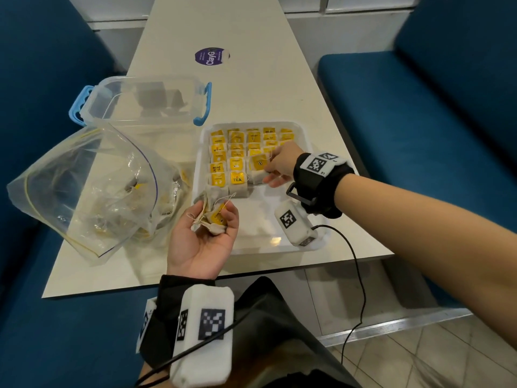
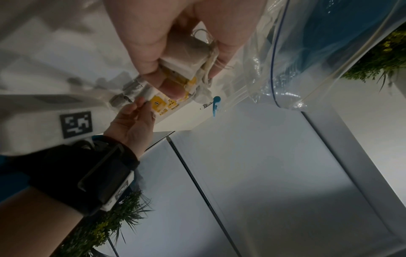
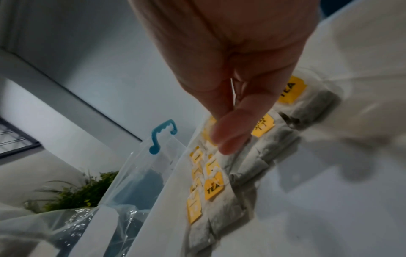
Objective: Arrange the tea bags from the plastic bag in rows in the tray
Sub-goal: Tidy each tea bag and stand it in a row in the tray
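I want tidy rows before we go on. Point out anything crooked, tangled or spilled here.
One yellow-tagged paper tea bag, touched by the right hand, lies tilted against the straight rows in the white plastic tray. The left hand grips a tangled clump of tea bags. Nothing looks spilled or torn.

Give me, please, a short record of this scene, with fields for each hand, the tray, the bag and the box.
left hand: palm up, holds a bunch of tea bags
right hand: fingertips on a tea bag in the tray; pinch unclear
tray: rows fill its far part
plastic bag: left of tray, yellow tags show inside
box: clear, blue handles, beyond the plastic bag
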### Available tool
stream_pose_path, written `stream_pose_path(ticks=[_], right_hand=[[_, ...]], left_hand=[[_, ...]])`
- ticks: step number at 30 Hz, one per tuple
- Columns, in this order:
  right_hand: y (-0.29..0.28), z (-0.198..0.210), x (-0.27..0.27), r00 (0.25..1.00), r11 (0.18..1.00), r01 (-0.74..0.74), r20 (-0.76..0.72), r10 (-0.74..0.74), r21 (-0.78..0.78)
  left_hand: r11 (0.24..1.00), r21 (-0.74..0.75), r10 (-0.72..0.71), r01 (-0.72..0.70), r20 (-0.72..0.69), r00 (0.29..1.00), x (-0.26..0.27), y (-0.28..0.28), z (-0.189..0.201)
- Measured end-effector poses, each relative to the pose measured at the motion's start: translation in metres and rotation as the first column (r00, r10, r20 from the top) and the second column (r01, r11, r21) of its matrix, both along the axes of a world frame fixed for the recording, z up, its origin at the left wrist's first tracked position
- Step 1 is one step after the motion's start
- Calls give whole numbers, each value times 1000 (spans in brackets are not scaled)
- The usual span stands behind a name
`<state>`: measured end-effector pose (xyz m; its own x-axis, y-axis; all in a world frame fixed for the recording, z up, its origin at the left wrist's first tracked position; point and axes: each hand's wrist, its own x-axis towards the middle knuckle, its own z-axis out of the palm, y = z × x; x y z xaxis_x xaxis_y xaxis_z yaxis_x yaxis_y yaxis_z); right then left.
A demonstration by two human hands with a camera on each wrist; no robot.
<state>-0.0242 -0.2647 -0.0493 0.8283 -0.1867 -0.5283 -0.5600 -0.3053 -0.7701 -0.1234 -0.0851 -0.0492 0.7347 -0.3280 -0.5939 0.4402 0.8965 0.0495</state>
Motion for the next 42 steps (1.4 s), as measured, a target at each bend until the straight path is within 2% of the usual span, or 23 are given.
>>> stream_pose_path(ticks=[2, 5, 7, 15, 21, 27, 33, 37, 42], right_hand=[[-2, -2, -1, 999, 999, -27, -48, 25, -37], [-3, -6, 0, 987, 971, -154, -67, 144, -184], [0, -10, 2, 981, 958, -178, -115, 155, -227], [2, -17, 7, 981, 977, -137, -163, 110, -164], [2, -21, 8, 986, 994, -35, -168, 17, -102], [-1, -30, 13, 985, 980, -125, -135, 104, -154], [-3, -33, 13, 975, 930, -222, -91, 204, -294], [-11, -32, 13, 973, 951, -228, -76, 216, -209], [-13, -30, 14, 961, 944, -273, -94, 259, -185]], left_hand=[[1000, 1, -3, 3, 5, 1000, 0, 1, -1], [1000, -3, -8, 8, 11, 1000, 0, 1, -1], [1000, -7, -10, 10, 21, 1000, 0, 0, 0], [1000, 8, -23, 23, 4, 1000, -1, -2, 1], [1000, -1, -15, 15, 4, 1000, 1, -2, 1], [1000, -10, -5, 6, 9, 1000, 2, -3, 2], [1000, 2, -12, 12, 6, 1000, 4, -6, 2], [1000, 10, -15, 15, 3, 1000, 5, -8, 2], [1000, 14, -11, 11, 2, 1000, 5, -10, 3]])
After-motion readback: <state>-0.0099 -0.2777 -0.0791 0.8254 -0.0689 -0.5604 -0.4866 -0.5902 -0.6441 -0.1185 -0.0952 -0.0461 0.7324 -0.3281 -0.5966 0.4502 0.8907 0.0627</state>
